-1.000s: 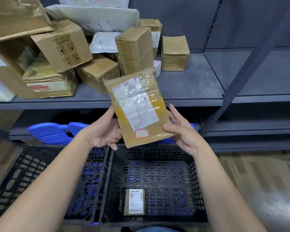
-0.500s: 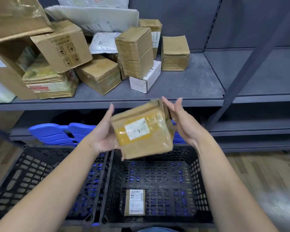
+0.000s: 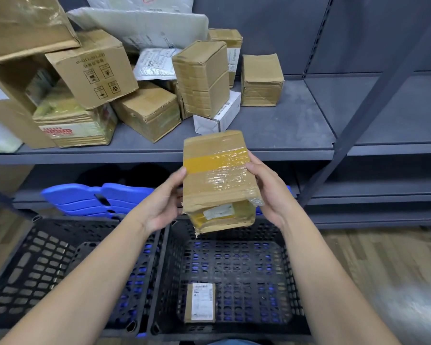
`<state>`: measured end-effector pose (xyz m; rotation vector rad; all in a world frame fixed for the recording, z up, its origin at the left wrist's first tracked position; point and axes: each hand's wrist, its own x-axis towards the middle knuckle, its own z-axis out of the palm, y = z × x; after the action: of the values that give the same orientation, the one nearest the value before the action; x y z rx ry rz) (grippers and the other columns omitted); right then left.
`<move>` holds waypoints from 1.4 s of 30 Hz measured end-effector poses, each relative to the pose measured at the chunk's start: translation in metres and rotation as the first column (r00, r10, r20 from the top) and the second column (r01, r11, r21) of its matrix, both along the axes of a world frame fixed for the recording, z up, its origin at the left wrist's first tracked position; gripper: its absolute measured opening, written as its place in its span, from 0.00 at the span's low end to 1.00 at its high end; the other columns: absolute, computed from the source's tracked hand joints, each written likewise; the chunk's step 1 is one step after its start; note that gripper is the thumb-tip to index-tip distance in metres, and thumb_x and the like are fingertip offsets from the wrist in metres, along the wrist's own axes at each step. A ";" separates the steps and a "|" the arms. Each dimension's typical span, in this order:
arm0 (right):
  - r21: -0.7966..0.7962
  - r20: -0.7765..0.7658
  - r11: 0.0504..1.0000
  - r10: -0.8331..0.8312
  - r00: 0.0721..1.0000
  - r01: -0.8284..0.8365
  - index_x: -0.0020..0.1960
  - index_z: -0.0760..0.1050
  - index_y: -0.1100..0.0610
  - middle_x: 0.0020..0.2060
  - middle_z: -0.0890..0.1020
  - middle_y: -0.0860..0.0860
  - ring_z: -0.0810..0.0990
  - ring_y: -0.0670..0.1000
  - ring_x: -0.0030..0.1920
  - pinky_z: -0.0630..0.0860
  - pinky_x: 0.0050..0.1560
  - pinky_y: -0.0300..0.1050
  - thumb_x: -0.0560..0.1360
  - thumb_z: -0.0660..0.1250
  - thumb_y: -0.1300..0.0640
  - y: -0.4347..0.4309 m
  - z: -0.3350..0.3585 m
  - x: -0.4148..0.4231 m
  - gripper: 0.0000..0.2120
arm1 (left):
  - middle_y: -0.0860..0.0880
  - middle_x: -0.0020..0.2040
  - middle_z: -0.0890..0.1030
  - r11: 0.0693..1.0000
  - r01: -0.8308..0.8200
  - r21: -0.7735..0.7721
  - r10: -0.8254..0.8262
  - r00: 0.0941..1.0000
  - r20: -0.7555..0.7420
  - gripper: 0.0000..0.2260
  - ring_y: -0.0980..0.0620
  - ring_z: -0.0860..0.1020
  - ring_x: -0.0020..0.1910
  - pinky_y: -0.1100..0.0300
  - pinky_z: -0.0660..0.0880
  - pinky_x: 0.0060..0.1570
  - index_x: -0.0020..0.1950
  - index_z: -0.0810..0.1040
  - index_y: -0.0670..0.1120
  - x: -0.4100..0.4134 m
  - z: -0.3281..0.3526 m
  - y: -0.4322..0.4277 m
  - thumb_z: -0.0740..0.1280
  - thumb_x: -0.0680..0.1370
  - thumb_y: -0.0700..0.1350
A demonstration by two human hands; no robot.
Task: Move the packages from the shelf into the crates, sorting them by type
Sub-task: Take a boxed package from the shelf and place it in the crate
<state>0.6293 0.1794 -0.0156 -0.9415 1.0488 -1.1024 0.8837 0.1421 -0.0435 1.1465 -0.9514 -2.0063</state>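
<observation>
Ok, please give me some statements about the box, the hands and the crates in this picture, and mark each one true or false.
1. Both the left hand and the right hand hold the taped box. True.
2. The taped box already rests inside a crate. False: it is held in the air, above the far edge of the right crate.
3. The right crate is empty. False: one small labelled package lies on its bottom.
4. Several cardboard boxes lie on the shelf. True.
</observation>
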 end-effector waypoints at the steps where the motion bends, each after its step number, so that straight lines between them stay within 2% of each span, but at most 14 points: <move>1: -0.005 0.019 1.000 0.000 1.000 0.001 0.76 0.73 0.43 0.69 0.81 0.48 0.75 0.55 0.73 0.66 0.78 0.62 0.84 0.63 0.53 0.000 -0.001 -0.001 0.21 | 0.42 0.71 0.79 1.000 0.010 0.017 -0.010 1.000 0.028 0.38 0.37 0.73 0.74 0.45 0.71 0.72 0.74 0.77 0.52 -0.001 0.002 -0.001 0.72 0.71 0.73; 3: -0.023 0.021 1.000 -0.004 1.000 0.004 0.78 0.71 0.44 0.69 0.81 0.49 0.76 0.55 0.73 0.68 0.76 0.61 0.84 0.63 0.54 0.001 0.000 -0.001 0.23 | 0.44 0.72 0.79 0.997 0.033 0.073 -0.036 0.998 0.046 0.31 0.41 0.77 0.70 0.47 0.74 0.65 0.74 0.78 0.54 -0.003 0.006 0.000 0.61 0.78 0.72; 7: -0.025 0.039 0.999 -0.041 0.998 0.042 0.77 0.74 0.46 0.75 0.75 0.50 0.69 0.52 0.79 0.73 0.73 0.52 0.77 0.72 0.49 0.003 -0.001 -0.004 0.28 | 0.43 0.71 0.77 0.981 0.104 0.161 -0.089 0.991 -0.099 0.33 0.41 0.78 0.61 0.52 0.77 0.55 0.78 0.74 0.50 -0.002 0.011 0.000 0.65 0.79 0.69; 10: -0.025 -0.013 0.996 -0.089 0.996 0.088 0.72 0.79 0.48 0.82 0.65 0.48 0.55 0.40 0.82 0.75 0.57 0.31 0.74 0.73 0.51 0.005 0.008 -0.005 0.26 | 0.34 0.61 0.83 0.909 0.259 0.328 -0.098 0.895 -0.435 0.41 0.35 0.87 0.42 0.52 0.84 0.34 0.80 0.68 0.39 0.006 0.006 0.002 0.58 0.80 0.71; 13: -0.075 -0.095 0.995 -0.072 0.993 0.065 0.65 0.83 0.45 0.82 0.64 0.47 0.62 0.35 0.78 0.71 0.59 0.32 0.76 0.69 0.57 0.005 0.013 -0.014 0.19 | 0.36 0.79 0.68 0.833 0.481 0.273 -0.165 0.687 -0.708 0.51 0.25 0.80 0.61 0.45 0.86 0.40 0.85 0.57 0.49 0.017 -0.004 0.003 0.60 0.72 0.80; 15: -0.079 -0.168 0.997 -0.029 0.985 0.016 0.59 0.86 0.41 0.81 0.66 0.46 0.67 0.33 0.74 0.70 0.64 0.37 0.77 0.67 0.60 0.004 0.019 -0.021 0.19 | 0.40 0.84 0.60 0.834 0.496 0.241 -0.170 0.647 -0.744 0.51 0.22 0.69 0.72 0.42 0.86 0.45 0.85 0.56 0.55 0.024 -0.015 0.000 0.60 0.70 0.82; 17: -0.055 -0.266 0.998 0.015 0.964 -0.030 0.57 0.87 0.40 0.81 0.65 0.42 0.69 0.33 0.72 0.70 0.67 0.42 0.74 0.64 0.58 0.003 0.024 -0.025 0.20 | 0.40 0.83 0.62 0.860 0.459 0.222 -0.128 0.616 -0.777 0.50 0.23 0.62 0.77 0.36 0.83 0.53 0.85 0.59 0.54 0.027 -0.023 0.000 0.58 0.71 0.81; 22: -0.027 -0.369 0.991 -0.129 0.921 0.128 0.45 0.89 0.45 0.74 0.71 0.35 0.63 0.44 0.80 0.64 0.71 0.47 0.69 0.66 0.44 0.001 0.025 -0.011 0.15 | 0.40 0.76 0.74 0.954 0.130 0.272 0.076 0.769 -0.635 0.41 0.34 0.75 0.72 0.29 0.76 0.60 0.76 0.75 0.47 0.024 -0.022 0.007 0.58 0.76 0.76; 24: 0.014 -0.400 0.987 -0.139 0.906 0.158 0.41 0.86 0.52 0.65 0.79 0.36 0.66 0.49 0.79 0.63 0.77 0.58 0.68 0.69 0.27 -0.003 0.014 -0.001 0.27 | 0.45 0.68 0.80 0.979 0.018 0.205 0.084 0.874 -0.478 0.24 0.41 0.82 0.63 0.37 0.80 0.56 0.57 0.80 0.47 0.013 -0.011 0.009 0.68 0.77 0.67; 26: 0.049 -0.347 0.979 -0.167 0.923 0.195 0.40 0.80 0.58 0.58 0.84 0.48 0.79 0.51 0.67 0.71 0.71 0.56 0.60 0.68 0.16 -0.007 -0.001 0.004 0.43 | 0.49 0.69 0.80 0.998 -0.008 0.066 0.032 0.926 -0.375 0.14 0.49 0.84 0.61 0.45 0.81 0.51 0.48 0.80 0.49 0.003 -0.008 0.011 0.81 0.70 0.51; 28: 0.047 -0.348 0.969 -0.212 0.913 0.243 0.46 0.75 0.61 0.53 0.79 0.52 0.79 0.50 0.53 0.73 0.59 0.51 0.61 0.68 0.17 -0.006 -0.007 0.008 0.46 | 0.48 0.73 0.78 0.992 -0.125 0.012 0.123 0.945 -0.302 0.25 0.50 0.82 0.65 0.48 0.84 0.51 0.58 0.83 0.50 -0.001 -0.013 0.008 0.83 0.64 0.38; 30: 0.107 -0.360 0.951 -0.236 0.903 0.291 0.62 0.73 0.52 0.64 0.73 0.48 0.75 0.47 0.63 0.72 0.67 0.51 0.61 0.70 0.18 -0.005 -0.012 0.007 0.44 | 0.44 0.74 0.76 0.977 -0.214 -0.003 0.204 0.936 -0.286 0.35 0.47 0.80 0.68 0.49 0.83 0.57 0.71 0.78 0.50 -0.001 -0.016 0.007 0.76 0.67 0.28; 33: 0.277 -0.173 0.954 -0.065 0.983 0.112 0.80 0.62 0.42 0.75 0.73 0.43 0.76 0.49 0.71 0.72 0.74 0.58 0.55 0.73 0.17 -0.005 -0.014 0.007 0.60 | 0.42 0.73 0.78 0.982 -0.176 -0.065 0.149 0.942 -0.299 0.39 0.47 0.81 0.66 0.50 0.80 0.62 0.78 0.71 0.45 -0.002 -0.013 0.009 0.68 0.69 0.22; 42: 0.227 0.005 0.965 -0.135 0.991 0.130 0.81 0.63 0.47 0.66 0.83 0.48 0.85 0.51 0.62 0.80 0.66 0.59 0.65 0.80 0.35 -0.006 -0.029 0.006 0.50 | 0.45 0.73 0.78 0.984 -0.115 -0.135 0.079 0.966 -0.247 0.27 0.45 0.76 0.72 0.47 0.79 0.65 0.76 0.74 0.44 -0.004 -0.012 0.007 0.68 0.76 0.32</move>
<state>0.6352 0.1736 -0.0445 -0.6847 1.2069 -1.0725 0.8798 0.1494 -0.0551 0.8313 -0.8850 -1.9090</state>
